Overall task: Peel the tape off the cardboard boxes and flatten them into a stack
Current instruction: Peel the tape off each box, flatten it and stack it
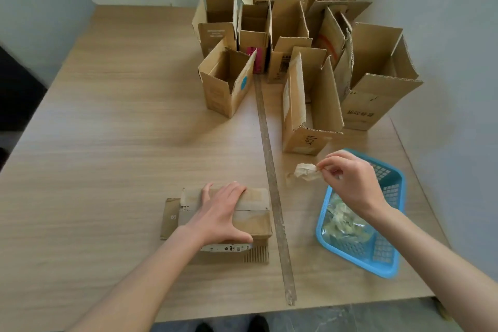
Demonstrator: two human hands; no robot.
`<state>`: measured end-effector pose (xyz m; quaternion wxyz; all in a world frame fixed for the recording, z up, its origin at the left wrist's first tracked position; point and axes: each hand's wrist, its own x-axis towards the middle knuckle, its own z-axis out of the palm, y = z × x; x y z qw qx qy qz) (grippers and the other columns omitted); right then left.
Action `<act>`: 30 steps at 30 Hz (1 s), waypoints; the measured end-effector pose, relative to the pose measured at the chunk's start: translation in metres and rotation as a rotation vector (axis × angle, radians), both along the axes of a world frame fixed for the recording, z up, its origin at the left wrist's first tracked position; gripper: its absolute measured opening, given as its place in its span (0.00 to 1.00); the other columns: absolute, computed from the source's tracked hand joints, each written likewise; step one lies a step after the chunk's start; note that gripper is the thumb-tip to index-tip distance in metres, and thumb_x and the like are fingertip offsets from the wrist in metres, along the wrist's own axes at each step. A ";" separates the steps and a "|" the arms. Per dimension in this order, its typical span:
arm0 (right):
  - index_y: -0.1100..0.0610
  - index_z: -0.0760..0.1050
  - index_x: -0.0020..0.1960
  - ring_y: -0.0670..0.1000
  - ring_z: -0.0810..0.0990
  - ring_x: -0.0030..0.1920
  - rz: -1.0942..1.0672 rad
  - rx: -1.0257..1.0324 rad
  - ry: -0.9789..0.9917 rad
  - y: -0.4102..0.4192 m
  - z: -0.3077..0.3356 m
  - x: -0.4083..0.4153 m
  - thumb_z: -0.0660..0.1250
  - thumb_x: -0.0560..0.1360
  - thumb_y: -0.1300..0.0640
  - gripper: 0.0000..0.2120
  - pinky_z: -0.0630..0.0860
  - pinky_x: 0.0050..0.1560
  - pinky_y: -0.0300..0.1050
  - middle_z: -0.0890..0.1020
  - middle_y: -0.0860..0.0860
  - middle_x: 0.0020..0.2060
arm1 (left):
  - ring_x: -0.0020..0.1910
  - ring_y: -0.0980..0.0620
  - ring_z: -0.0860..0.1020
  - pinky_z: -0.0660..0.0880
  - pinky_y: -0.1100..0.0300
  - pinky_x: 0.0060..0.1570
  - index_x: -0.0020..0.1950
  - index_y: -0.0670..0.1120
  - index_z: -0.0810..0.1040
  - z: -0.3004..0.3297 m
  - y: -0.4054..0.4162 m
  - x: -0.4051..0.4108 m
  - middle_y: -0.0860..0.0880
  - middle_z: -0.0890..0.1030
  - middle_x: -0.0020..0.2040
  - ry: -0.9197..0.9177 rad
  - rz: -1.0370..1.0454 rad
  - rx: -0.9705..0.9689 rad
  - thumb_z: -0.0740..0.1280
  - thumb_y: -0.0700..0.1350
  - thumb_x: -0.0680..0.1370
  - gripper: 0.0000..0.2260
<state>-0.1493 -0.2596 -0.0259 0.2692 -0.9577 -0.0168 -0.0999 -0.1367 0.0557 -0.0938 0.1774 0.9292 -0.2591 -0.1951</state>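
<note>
We see the small closed brown cardboard box (253,219) lying near the table's front edge, its long axis running left to right. Our left hand (218,217) presses flat on it, fingers spread. Our right hand (350,183) hangs over the blue plastic basket (388,264), fingertips pinched on a crumpled wad of peeled tape (305,172) (more scraps inside). Open upright cardboard boxes (296,56) crowd beyond, past a long metal strip (272,183).

Count, upper right of frame: approx. 9 open upright brown cardboard boxes (296,43), overlap hides exact no. Lower centre: 1 closed brown cardboard box (250,221). Lower right: 1 blue plastic mesh basket (388,264). Centre: 1 crumpled tape wad (307,171); 1 long metal ruler (272,183).
</note>
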 end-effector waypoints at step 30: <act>0.47 0.73 0.68 0.46 0.76 0.62 0.285 -0.227 0.356 0.034 -0.001 -0.052 0.68 0.79 0.45 0.20 0.78 0.56 0.45 0.76 0.43 0.64 | 0.81 0.56 0.51 0.40 0.40 0.79 0.83 0.53 0.51 0.011 -0.027 -0.006 0.55 0.53 0.83 0.055 0.020 0.033 0.69 0.77 0.63 0.57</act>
